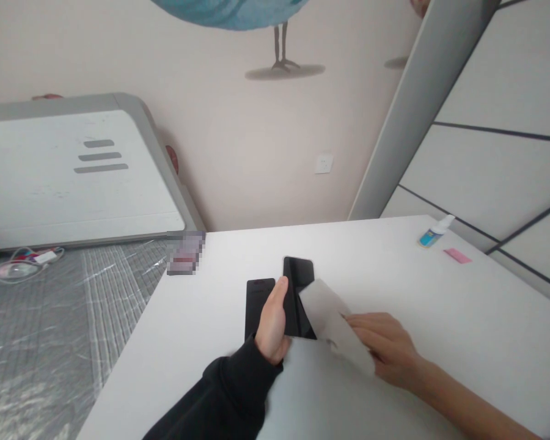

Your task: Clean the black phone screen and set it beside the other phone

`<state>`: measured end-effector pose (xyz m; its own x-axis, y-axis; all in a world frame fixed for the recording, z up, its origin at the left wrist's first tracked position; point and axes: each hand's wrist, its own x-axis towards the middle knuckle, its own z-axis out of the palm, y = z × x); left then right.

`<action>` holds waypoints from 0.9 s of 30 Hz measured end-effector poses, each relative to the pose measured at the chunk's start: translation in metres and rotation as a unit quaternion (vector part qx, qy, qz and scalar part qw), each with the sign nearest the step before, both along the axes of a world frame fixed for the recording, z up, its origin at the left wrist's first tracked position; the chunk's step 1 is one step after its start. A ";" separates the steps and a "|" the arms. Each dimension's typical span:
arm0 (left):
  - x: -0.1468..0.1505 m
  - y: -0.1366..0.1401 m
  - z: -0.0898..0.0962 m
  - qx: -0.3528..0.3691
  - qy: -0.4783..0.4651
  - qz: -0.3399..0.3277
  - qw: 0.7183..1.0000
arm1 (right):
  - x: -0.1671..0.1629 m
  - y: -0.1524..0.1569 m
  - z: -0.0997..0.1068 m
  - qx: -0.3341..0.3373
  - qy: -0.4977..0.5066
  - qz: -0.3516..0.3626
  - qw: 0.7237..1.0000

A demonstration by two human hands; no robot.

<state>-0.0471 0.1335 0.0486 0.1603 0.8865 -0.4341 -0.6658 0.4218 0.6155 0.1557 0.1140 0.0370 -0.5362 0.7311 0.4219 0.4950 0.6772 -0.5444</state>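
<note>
My left hand (273, 321) is wrapped round the lower left side of a black smartphone (297, 293), thumb along its edge. The phone's dark glossy face is turned up toward me. In my right hand (389, 345) I pinch a white wipe (327, 311), cloth or paper, I cannot tell which. Its upper corner overlaps the phone's right edge. A second dark phone-shaped slab (259, 299) lies just left of my left hand, its lower right part hidden by the hand and black sleeve.
On the white table (201, 330), a small white-capped bottle with a blue label (431, 236) lies tilted at the back right, beside a pink slip (457, 255). A pixelated item (186, 253) is at the back left corner. Plastic sheeting (68, 342) covers the floor.
</note>
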 end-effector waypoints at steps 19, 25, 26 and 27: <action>0.006 -0.029 0.002 0.103 0.086 -0.051 0.990 | -0.034 -0.004 -0.023 -0.413 0.283 -0.027 0.865; -0.021 -0.053 0.011 0.238 0.345 -0.088 0.904 | -0.038 0.017 -0.012 -0.488 0.284 0.004 0.825; -0.032 -0.056 0.011 0.251 0.414 -0.089 0.870 | -0.037 0.019 -0.012 -0.488 0.277 0.004 0.828; -0.044 -0.060 0.010 0.256 0.484 -0.085 0.832 | -0.036 0.022 -0.013 -0.484 0.269 0.000 0.833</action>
